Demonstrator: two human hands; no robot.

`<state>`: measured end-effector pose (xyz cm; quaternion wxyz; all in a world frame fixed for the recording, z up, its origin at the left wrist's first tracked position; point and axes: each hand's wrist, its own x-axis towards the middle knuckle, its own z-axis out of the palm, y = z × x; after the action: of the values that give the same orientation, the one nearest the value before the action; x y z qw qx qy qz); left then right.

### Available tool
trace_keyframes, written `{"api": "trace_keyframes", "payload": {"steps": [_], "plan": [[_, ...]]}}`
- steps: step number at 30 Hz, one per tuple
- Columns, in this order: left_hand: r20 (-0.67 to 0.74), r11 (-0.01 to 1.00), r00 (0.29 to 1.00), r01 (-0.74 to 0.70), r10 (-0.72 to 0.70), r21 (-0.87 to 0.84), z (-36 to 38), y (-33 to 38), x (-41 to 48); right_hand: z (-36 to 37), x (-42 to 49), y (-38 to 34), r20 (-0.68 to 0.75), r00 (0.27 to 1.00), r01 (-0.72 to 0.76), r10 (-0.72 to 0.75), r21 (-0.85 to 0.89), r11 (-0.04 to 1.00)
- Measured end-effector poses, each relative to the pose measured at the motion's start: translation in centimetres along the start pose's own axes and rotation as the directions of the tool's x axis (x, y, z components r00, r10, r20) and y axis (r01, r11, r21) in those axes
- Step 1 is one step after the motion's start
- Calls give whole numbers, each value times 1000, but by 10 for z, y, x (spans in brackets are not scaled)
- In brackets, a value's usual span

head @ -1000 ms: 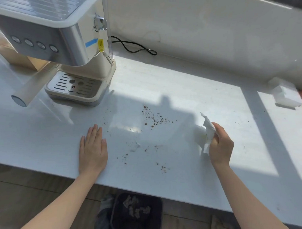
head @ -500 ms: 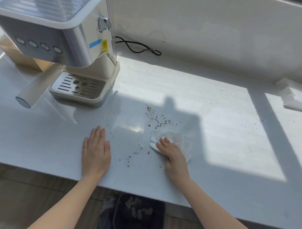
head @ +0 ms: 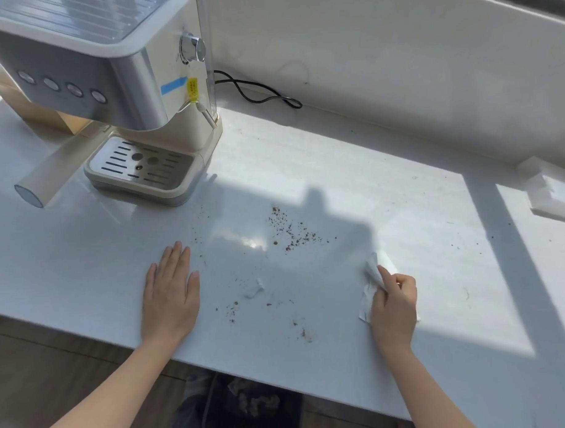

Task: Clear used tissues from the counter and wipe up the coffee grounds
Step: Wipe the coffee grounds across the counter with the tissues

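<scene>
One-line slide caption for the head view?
Right hand grips tissue; left hand flat on counter; coffee grounds remain.

The coffee machine (head: 110, 79) is running off the top and left edges, so its full body is not showing. A brown box (head: 37, 110) behind it is mostly hidden. The machine's overhang is covering where the handle (head: 46, 177) joins it. The cord (head: 257, 93) is disappearing behind the machine. A white block (head: 549, 191) is being cut by the right edge. The bin (head: 252, 407) below the counter (head: 402, 209) is partly hidden by the counter's edge and cut by the bottom edge, its pale contents too blurred to name. The right hand (head: 393, 309) is covering much of the tissue (head: 370, 284). A small white scrap (head: 255, 290) is too small to identify.
</scene>
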<state>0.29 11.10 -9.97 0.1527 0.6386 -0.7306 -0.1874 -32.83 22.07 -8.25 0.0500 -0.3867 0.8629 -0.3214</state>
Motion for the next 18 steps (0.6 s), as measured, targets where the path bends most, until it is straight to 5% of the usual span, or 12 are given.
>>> {"api": "trace_keyframes", "payload": {"steps": [8, 13, 18], "plan": [[17, 999, 1000, -2, 1, 32, 0, 2, -1, 17, 68, -6, 35, 998, -39, 44, -140, 989], [20, 999, 1000, 1, -2, 33, 1, 1, -1, 55, 90, -51, 158, 979, 141, -131, -56, 988], [17, 999, 1000, 1, -2, 41, 0, 2, -1, 97, 68, -114, 320, 856, 420, -406, 28, 907]]}}
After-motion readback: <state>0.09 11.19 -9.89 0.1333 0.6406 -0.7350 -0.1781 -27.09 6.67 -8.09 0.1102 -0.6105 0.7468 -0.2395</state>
